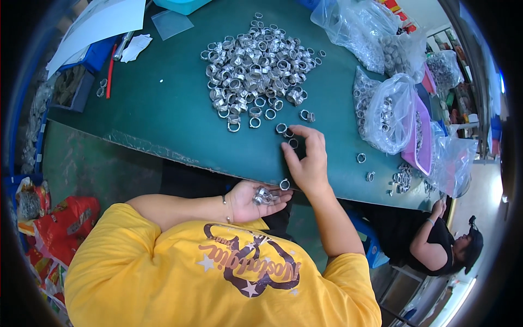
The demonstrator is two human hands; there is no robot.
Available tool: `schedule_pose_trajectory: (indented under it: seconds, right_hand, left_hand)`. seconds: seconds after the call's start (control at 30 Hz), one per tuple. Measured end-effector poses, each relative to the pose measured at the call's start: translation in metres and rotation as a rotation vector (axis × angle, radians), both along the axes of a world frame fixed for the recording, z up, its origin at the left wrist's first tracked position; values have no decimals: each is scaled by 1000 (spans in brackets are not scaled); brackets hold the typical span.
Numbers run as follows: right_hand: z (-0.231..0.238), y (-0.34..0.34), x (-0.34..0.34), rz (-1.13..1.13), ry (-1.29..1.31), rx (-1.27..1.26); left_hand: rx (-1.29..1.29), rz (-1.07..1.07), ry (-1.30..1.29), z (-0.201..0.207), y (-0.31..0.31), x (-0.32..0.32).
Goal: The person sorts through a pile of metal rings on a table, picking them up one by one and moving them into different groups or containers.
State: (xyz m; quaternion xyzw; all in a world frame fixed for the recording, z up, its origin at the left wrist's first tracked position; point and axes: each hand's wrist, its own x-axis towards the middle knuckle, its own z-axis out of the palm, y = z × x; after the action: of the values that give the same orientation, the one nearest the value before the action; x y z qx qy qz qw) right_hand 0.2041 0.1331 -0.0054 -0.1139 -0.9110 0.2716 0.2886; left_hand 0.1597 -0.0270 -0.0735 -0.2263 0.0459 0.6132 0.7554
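My left hand lies palm up at the table's near edge. In its palm is a small bunch of silvery metal rings with raised lugs, like hose clamps. One more ring sits at the edge, by its fingertips. Over the green table, my right hand reaches with thumb and index finger spread apart. Loose rings lie between and beside those fingertips; whether the index finger touches one, I cannot tell. Just beyond is a large heap of the same rings.
At the right stand clear plastic bags of rings and a purple basket, with loose rings nearby. A red pen-like stick and a grey bin are at the left. Another person sits by the table's right end.
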Motion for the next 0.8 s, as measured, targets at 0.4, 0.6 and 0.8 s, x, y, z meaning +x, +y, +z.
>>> schedule_pose_trajectory:
  seconds: [0.4, 0.6, 0.8]
  right_hand:
    - [-6, 37, -13, 40, -95, -99]
    - [5, 14, -30, 144, -174, 116]
    - [11, -7, 1, 460, -219, 80]
  left_hand:
    - [-19, -8, -32, 2, -1, 0]
    - [-32, -28, -41, 5, 3, 2]
    - [116, 2, -31, 1, 0, 4]
